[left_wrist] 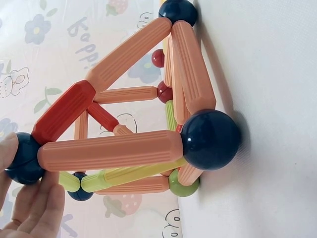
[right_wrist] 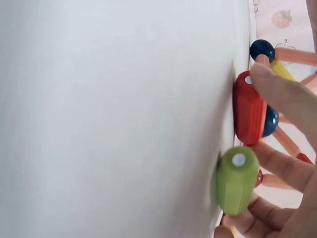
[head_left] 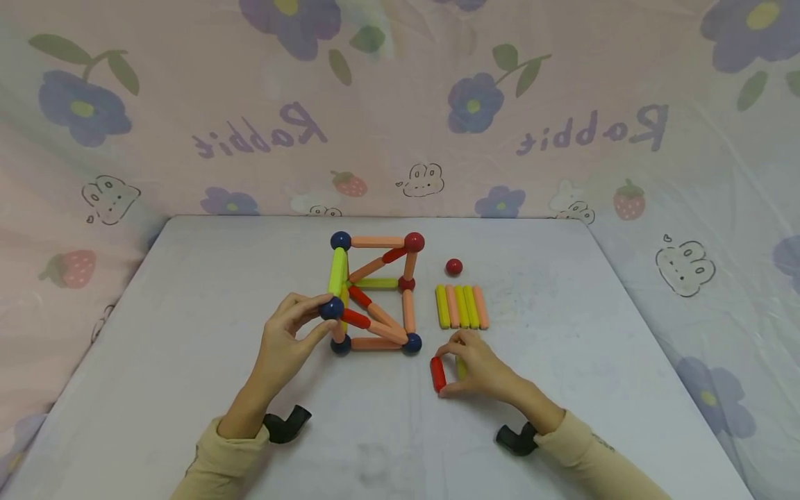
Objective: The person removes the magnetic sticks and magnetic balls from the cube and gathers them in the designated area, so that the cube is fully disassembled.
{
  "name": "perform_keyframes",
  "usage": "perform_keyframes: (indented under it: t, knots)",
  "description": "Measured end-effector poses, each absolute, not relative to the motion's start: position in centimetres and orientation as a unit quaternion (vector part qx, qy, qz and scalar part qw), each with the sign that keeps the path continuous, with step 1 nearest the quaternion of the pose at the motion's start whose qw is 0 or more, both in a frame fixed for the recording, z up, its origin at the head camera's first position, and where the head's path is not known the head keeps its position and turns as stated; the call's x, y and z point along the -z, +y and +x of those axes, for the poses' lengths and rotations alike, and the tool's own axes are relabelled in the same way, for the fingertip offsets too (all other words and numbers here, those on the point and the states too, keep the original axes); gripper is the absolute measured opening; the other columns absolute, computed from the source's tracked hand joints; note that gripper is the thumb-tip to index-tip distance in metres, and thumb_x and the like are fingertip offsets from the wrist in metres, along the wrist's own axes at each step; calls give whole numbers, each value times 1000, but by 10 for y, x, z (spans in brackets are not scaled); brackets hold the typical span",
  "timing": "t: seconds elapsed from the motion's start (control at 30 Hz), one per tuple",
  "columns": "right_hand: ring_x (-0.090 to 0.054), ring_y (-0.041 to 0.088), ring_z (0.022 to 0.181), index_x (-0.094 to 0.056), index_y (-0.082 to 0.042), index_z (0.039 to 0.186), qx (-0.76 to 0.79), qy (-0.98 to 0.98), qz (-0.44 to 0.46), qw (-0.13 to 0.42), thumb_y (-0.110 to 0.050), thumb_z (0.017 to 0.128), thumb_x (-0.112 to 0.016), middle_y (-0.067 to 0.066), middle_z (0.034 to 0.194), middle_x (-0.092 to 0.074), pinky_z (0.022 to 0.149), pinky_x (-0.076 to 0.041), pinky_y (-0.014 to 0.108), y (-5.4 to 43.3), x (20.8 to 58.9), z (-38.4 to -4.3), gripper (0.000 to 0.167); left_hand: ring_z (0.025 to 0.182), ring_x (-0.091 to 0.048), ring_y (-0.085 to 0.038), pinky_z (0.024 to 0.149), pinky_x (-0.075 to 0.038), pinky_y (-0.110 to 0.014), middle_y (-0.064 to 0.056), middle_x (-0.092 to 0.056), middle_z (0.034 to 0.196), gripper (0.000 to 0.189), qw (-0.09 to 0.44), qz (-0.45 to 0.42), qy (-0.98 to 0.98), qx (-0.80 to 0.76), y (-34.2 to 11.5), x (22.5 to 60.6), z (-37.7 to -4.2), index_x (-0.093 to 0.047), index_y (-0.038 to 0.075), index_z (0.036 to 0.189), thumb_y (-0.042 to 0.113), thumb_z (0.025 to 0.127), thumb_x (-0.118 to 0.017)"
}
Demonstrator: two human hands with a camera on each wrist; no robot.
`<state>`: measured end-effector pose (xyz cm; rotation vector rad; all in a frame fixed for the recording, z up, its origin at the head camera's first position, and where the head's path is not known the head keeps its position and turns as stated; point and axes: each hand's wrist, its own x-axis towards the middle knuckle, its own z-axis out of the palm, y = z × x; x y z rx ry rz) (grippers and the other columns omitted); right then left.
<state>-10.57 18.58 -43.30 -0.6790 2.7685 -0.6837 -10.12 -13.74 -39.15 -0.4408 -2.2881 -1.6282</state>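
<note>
A frame of magnetic sticks and balls stands on the table, with salmon stick [head_left: 378,344], yellow-green stick [head_left: 337,272] and red stick [head_left: 356,319] pieces among its bars. My left hand [head_left: 287,337] pinches the dark blue ball [head_left: 331,308] at its raised near-left corner, between thumb and fingers. To the right of the frame, my right hand [head_left: 478,368] holds a short red stick [right_wrist: 249,108] by its two ends, low at the tabletop. Beside that stick lies a short green stick [right_wrist: 237,181], near the right hand's lower fingers and partly hidden in the head view.
A row of several yellow and salmon sticks [head_left: 462,307] lies beyond the right hand. Behind the row sits a loose dark red ball [head_left: 454,267]. Black curved pieces show at the left wrist [head_left: 287,424] and right wrist [head_left: 517,440]. A printed cloth [head_left: 387,90] hangs behind the white table [head_left: 187,333].
</note>
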Motion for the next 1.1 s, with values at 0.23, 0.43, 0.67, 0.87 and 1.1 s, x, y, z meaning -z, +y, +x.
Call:
perform_keyframes:
  t: [0.23, 0.43, 0.67, 0.87, 1.1]
  knots:
    - [-48, 18, 98, -67, -13, 103, 233, 944, -215, 90, -32, 64, -89, 6, 105, -54, 83, -50, 34, 197, 435, -105, 48, 103, -55, 14, 95, -45, -3, -17, -55, 99, 43, 147, -148, -799, 564, -138, 391, -100, -64, -5, 119, -10, 77, -72]
    - [-49, 17, 98, -66, -11, 104, 236, 945, -204, 96, -32, 65, -88, 5, 105, -54, 85, -51, 36, 203, 435, -106, 50, 103, -55, 13, 95, -45, -3, -17, -54, 99, 42, 149, -148, -797, 567, -139, 390, -100, -64, -6, 118, -12, 77, -71]
    - [-49, 18, 97, -66, -10, 106, 241, 944, -199, 106, -32, 66, -88, 7, 107, -55, 86, -52, 38, 206, 433, -106, 50, 102, -55, 13, 94, -45, -3, -17, -54, 99, 42, 151, -153, -796, 565, -139, 390, -100, -64, -6, 118, -11, 77, -71]
    - [-51, 19, 98, -64, -9, 111, 232, 947, -203, 95, -31, 67, -88, 9, 109, -56, 88, -53, 41, 203, 428, -105, 55, 104, -55, 6, 95, -45, -4, -11, -55, 104, 43, 135, -162, -806, 554, -143, 390, -102, -64, 0, 120, -7, 78, -73]
    - [-56, 27, 104, -62, -5, 118, 302, 930, -208, 36, -24, 78, -81, 12, 115, -61, 90, -55, 45, 175, 410, -107, 48, 112, -49, 6, 97, -44, -6, -14, -52, 122, 31, 89, -183, -800, 564, -156, 384, -116, -64, 0, 119, 2, 88, -66]
